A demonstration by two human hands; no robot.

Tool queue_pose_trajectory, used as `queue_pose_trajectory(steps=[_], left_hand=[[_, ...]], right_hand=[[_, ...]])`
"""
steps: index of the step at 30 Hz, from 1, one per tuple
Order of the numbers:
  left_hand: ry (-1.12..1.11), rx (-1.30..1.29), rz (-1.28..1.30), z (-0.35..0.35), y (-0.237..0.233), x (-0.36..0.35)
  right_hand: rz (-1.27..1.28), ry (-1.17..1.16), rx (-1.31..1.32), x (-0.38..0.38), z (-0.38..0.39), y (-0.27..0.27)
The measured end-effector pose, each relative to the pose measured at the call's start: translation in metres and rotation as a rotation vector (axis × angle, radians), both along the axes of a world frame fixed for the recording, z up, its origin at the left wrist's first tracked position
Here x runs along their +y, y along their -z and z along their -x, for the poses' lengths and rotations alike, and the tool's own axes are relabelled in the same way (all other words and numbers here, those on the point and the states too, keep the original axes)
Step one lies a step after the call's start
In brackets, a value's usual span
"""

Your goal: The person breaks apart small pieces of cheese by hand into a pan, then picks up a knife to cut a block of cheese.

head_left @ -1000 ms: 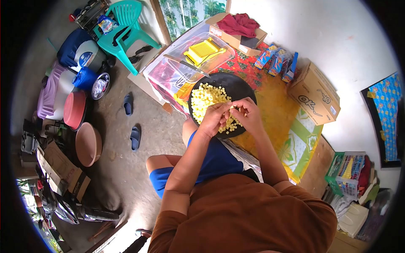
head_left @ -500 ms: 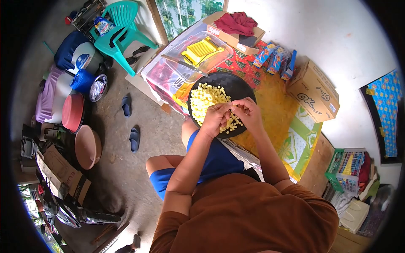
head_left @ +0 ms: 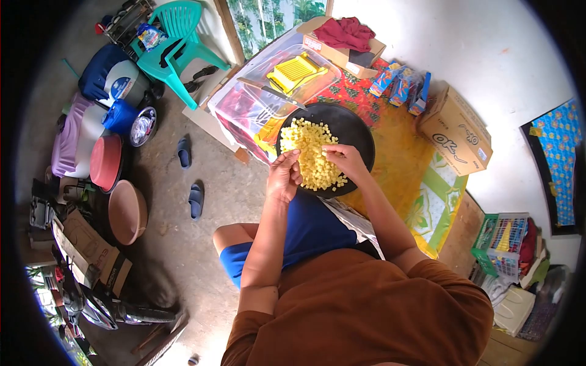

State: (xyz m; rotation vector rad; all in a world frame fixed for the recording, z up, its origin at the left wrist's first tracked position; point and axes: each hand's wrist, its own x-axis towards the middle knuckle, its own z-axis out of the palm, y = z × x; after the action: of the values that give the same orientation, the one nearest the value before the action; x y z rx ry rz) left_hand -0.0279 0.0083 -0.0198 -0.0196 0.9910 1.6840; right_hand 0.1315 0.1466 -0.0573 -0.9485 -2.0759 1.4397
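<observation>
Head cam: yellow cubes [head_left: 308, 146] on the black tray [head_left: 360, 129], on an orange tablecloth [head_left: 400, 161] in a cluttered room, look light, soft, probably slick, best pinched gently at the pile's edge; left hand [head_left: 284, 177] loosely curled by the near rim, right hand [head_left: 345, 160] fingers-down in the pile, can't tell if either grips any.

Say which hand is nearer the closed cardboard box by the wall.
Right. Right hand on the cubes, toward the box; left hand at the opposite edge of the tray.
</observation>
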Motion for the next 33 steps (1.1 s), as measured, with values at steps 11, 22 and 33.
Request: queue_pose_trajectory(steps=[11, 22, 33], left_hand=[[0.087, -0.034, -0.002, -0.009, 0.004, -0.007], [0.145, 0.036, 0.009, -0.015, -0.003, -0.01], [0.162, 0.041, -0.001, -0.026, -0.004, -0.003]], right_hand=[[0.033, 0.1, -0.166, 0.01, -0.014, 0.008], [-0.151, 0.03, -0.125, -0.009, -0.014, 0.005], [-0.047, 0.056, -0.127, -0.004, -0.018, 0.007]])
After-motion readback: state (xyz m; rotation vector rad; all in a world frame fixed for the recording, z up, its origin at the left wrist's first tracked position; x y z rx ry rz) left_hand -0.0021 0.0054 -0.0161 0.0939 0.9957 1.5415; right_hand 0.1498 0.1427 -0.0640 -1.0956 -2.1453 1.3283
